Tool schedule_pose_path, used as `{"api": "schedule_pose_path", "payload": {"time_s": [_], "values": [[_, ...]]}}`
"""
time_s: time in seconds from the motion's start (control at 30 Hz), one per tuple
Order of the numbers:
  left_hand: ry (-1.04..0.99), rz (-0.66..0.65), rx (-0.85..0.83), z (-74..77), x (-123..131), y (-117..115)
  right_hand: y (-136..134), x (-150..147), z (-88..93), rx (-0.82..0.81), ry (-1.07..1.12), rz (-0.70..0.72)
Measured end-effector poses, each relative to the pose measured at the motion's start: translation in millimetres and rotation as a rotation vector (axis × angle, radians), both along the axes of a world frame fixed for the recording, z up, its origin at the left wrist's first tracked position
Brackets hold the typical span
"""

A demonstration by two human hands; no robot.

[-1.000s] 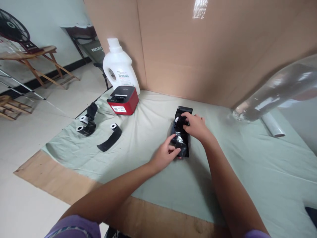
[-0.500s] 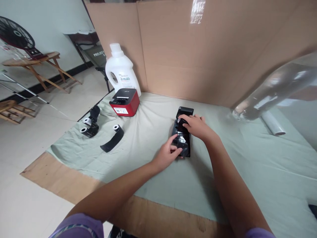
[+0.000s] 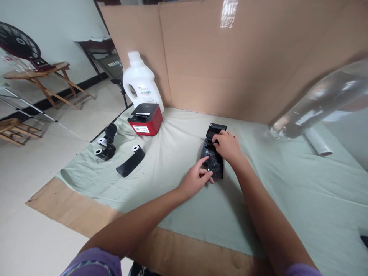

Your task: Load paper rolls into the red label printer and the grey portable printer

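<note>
Covered now is the white roll end that peeked out a second ago, as the right hand (image 3: pixel 227 145) has settled over the far half of the black device (image 3: pixel 214 164), fingers curled down on it. Left hand (image 3: pixel 197 178) has slid to the near corner, thumb and forefinger pinching the shiny wrap. Lying mid-way across the green cloth (image 3: pixel 287 191), the device runs lengthwise away from the person, its lid end pointing at the cardboard wall (image 3: pixel 230 57), well apart from the red printer (image 3: pixel 145 119).
</note>
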State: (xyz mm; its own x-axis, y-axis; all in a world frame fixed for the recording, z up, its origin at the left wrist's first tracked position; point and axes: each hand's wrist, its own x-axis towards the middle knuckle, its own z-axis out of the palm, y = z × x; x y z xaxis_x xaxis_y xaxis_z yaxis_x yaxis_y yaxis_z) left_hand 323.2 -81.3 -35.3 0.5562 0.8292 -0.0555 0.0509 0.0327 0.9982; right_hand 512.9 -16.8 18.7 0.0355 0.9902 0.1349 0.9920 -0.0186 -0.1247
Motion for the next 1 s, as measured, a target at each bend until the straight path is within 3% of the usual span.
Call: {"api": "schedule_pose_path", "payload": {"time_s": [0.1, 0.2, 0.3, 0.5, 0.7, 0.77, 0.9, 1.0], "values": [[0.005, -0.009, -0.003, -1.2, 0, 0, 0, 2, 0.8, 0.042, 0.042, -0.043], [-0.007, -0.007, -0.013, 1.6, 1, -1, 3, 6, -0.6, 0.297, 0.142, -0.108], [-0.012, 0.007, -0.031, 6.6, 0, -2, 8, 16, -3.1, 0.428, 0.26, -0.028], [-0.026, 0.003, -0.062, 11.1, -3, -2, 5, 31, 11.2, 0.255, 0.546, 0.131], [-0.021, 0.017, -0.062, 11.0, -3, -2, -9, 31, 28.9, -0.198, 0.561, 0.217], [-0.015, 0.024, -0.063, 11.2, -4, -2, -8, 32, 27.2, -0.262, 0.576, 0.177], [-0.008, 0.013, -0.074, 10.0, -4, -1, 1, 35, 17.1, -0.183, 0.531, -0.032], [-0.002, 0.007, -0.082, 7.2, -5, -1, 4, 35, 11.7, -0.32, 0.633, -0.13]]}}
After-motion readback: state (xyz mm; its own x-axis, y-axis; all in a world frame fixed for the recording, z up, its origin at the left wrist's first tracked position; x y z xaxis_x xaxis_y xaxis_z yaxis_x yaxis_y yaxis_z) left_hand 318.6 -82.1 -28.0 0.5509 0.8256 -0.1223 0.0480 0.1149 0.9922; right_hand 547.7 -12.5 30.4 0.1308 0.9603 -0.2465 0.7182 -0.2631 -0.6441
